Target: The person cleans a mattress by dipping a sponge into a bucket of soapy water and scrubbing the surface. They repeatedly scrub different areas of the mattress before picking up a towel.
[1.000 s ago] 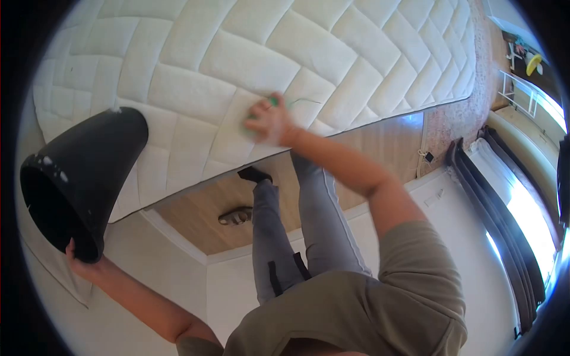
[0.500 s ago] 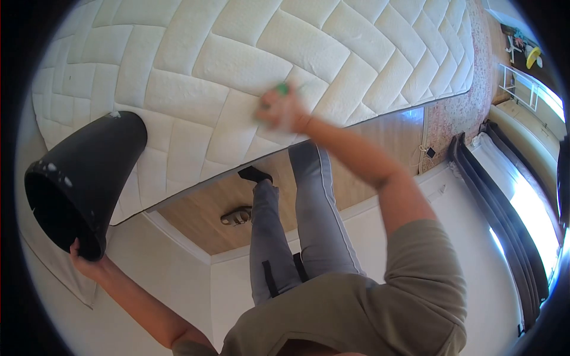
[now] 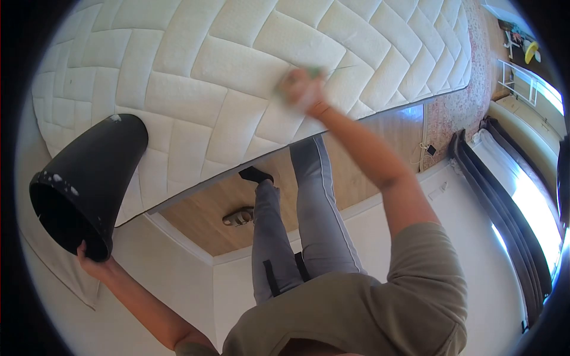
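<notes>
A: Where is the right hand?

B: It is flat on the quilted mattress, a little in from the near long edge and towards its right end. The arm stretches out over that edge.

A: And its grip?

B: The fingers are clenched around a green thing. Only a sliver of green shows past the fingertips, and the hand is blurred, so I cannot tell what it is. It lies against the mattress surface.

A: What about the left hand?

B: It grasps the rim of a black bucket at the lowest point of the open mouth. The thumb side is tucked under the rim.

A: How does the bucket sit?

B: It is tipped well over. Its closed, narrower end rests on the mattress near the left part of the near edge. Its mouth hangs out beyond that edge, turned towards the person. White specks dot the rim.

A: What is around the bed?

B: Below the near edge there is a wood floor. The person's legs in grey trousers stand on it just beside the bed. A sandal lies on the boards near the feet. A patterned rug shows past the right end of the mattress, with dark curtains further right.
</notes>
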Available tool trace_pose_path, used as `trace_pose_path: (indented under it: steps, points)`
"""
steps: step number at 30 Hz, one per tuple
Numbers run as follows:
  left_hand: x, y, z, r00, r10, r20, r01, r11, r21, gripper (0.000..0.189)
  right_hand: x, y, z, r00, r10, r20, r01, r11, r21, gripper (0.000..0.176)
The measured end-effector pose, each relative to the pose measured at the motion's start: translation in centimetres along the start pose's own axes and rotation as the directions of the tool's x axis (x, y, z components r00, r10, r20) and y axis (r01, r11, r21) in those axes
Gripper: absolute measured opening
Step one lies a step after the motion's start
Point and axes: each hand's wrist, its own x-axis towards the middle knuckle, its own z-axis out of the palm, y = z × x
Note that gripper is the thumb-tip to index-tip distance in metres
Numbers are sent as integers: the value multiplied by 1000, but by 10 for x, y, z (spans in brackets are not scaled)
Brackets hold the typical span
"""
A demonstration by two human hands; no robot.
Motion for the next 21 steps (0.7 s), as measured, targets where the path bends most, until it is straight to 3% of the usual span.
trace_pose_path:
  steps: [1,2,3,4,5,6,8,11,13,14,15,17,18,19,20,21]
  points:
    - [-7,1,3,999,0,-35,0,1000,10,46,-11,47,-2,964,182,-193,-207,971,-119,24]
    - [-14,2,5,997,4,-74,-3,1000,13,45,-26,85,-9,860,315,-401,-416,889,-193,28]
    - [-20,2,8,997,2,-79,-2,1000,4,45,-53,115,-19,730,563,-387,-628,777,-54,33]
    - [-27,0,13,998,29,-63,-29,1000,-3,44,-49,106,-30,735,556,-388,-624,779,-66,33]
    - [-31,-2,17,997,61,-46,-62,998,-11,43,-46,90,-39,522,751,-406,-844,522,-120,34]
    - [-32,-5,18,997,62,-51,-63,998,-18,43,-33,77,-40,255,863,-436,-966,208,-154,35]
    - [-34,-5,21,990,57,-131,-57,998,6,43,24,35,53,614,655,-440,-784,570,-247,46]
    - [-52,0,36,995,73,-71,-71,997,23,44,212,-69,31,559,679,-477,-654,714,250,28]
    - [-45,5,31,996,-1,-85,0,1000,-12,44,292,-87,14,766,525,-371,-540,839,71,28]
    - [-42,7,31,993,-80,-86,77,996,-45,44,292,-78,8,818,433,-380,-438,896,76,27]
    - [-43,8,31,992,-93,-83,91,995,-33,44,275,-68,1,859,349,-373,-346,935,78,27]
    - [-45,8,33,994,-46,-100,48,999,9,43,189,-12,13,823,371,-431,-406,914,11,27]
    - [-45,6,34,994,-59,-95,60,998,5,43,130,12,-9,772,544,-329,-513,839,183,17]
    - [-46,6,33,993,-15,-116,19,999,32,43,69,53,-4,752,512,-415,-521,847,102,19]
    - [-45,5,33,991,33,-133,-26,998,55,43,4,92,-1,649,628,-428,-627,761,166,21]
    - [-44,6,31,991,27,-128,-22,999,44,43,-29,110,-2,671,585,-455,-596,791,139,22]
